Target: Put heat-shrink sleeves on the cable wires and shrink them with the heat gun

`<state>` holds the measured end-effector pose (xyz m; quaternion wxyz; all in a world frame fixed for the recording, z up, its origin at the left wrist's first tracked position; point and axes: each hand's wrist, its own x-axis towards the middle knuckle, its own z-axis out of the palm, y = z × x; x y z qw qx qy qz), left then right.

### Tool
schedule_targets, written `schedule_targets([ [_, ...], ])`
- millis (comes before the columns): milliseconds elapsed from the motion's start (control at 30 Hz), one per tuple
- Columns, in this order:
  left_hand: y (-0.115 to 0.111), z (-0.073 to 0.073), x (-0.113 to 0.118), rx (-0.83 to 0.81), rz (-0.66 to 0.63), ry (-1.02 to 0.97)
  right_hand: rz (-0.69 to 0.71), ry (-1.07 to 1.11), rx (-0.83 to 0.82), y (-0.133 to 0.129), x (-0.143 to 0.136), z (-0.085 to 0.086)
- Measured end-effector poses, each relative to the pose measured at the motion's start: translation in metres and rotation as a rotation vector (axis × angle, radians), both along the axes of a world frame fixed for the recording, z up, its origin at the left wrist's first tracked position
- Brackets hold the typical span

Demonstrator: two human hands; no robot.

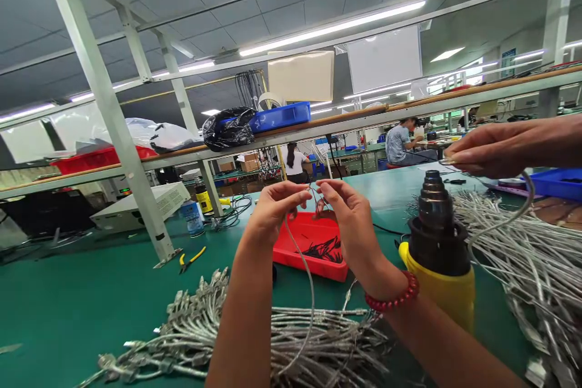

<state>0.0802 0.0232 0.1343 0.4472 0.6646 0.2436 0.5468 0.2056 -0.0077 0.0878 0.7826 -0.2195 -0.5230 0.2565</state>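
Both of my hands are raised near the middle of the view, above a red tray (291, 259) with small black pieces in it. My left hand (282, 209) is closed in a pinch on a thin grey cable (310, 282), which curves down to a pile of cables (327, 339) on the table. Close beside it, my right hand (348, 218) pinches thin wires (317, 197) at the cable's end; a red beaded bracelet is on that wrist. The fingertips are slightly apart, with the fine wires between them.
A yellow heat gun (443, 285) stands nozzle up at the right, by another cable heap (522, 242). A co-worker's hand (495, 148) holds a cable above it. Yellow-handled pliers (191, 259), a blue can (193, 219) and a shelf post (113, 127) are at the left.
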Motion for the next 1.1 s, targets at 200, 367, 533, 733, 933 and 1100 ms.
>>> schedule_targets([
  [200, 0.001, -0.002, 0.004, 0.036, -0.017, 0.02, 0.021, 0.069, -0.02, 0.003, -0.001, -0.003],
  [367, 0.003, -0.006, 0.004, 0.078, 0.044, 0.033, -0.175, 0.006, 0.06, 0.001, -0.001, -0.007],
  [533, 0.0, -0.008, 0.013, 0.096, 0.13, 0.053, -0.424, -0.111, 0.179, 0.011, 0.005, -0.014],
  [733, -0.002, -0.006, 0.022, 0.192, 0.311, -0.023, -0.507, -0.42, 0.223, 0.023, -0.002, -0.026],
  [933, 0.003, -0.008, 0.026, 0.168, 0.31, 0.002, -0.353, -0.495, 0.226, 0.024, -0.02, -0.027],
  [1100, 0.007, -0.004, 0.022, 0.096, 0.232, -0.093, 0.018, -0.038, 0.031, 0.015, -0.018, -0.013],
])
